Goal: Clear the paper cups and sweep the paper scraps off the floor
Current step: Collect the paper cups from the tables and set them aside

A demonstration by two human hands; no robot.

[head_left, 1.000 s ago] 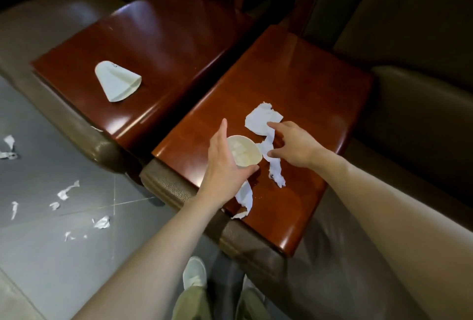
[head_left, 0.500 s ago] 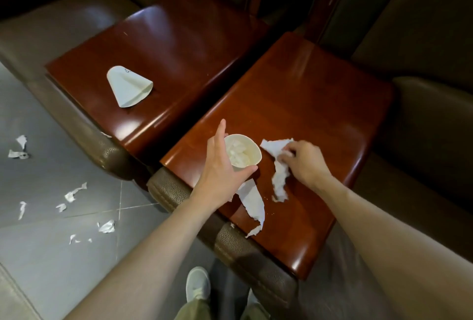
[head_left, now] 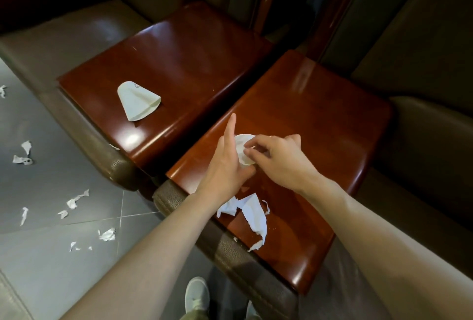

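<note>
My left hand [head_left: 225,166] grips a white paper cup [head_left: 242,144] standing on the right wooden armrest [head_left: 320,145], index finger sticking up. My right hand [head_left: 277,159] is over the cup's mouth with curled fingers pinching a bit of white paper into it; most of the cup is hidden by both hands. A larger torn white scrap [head_left: 252,214] lies on the same armrest, nearer the front edge. A flattened paper cup [head_left: 138,102] lies on the left wooden armrest [head_left: 179,68]. Several small paper scraps [head_left: 76,199] are scattered on the grey tile floor [head_left: 38,255].
Brown leather sofa seats flank both armrests: one [head_left: 64,35] at the left, another [head_left: 422,145] at the right. A narrow dark gap separates the two armrests. My white shoe [head_left: 195,294] shows at the bottom, close to the sofa front.
My right hand gathered the torn paper from the armrest and carried it left onto the cup's mouth. The left hand kept holding the cup. One scrap stayed near the front edge.
</note>
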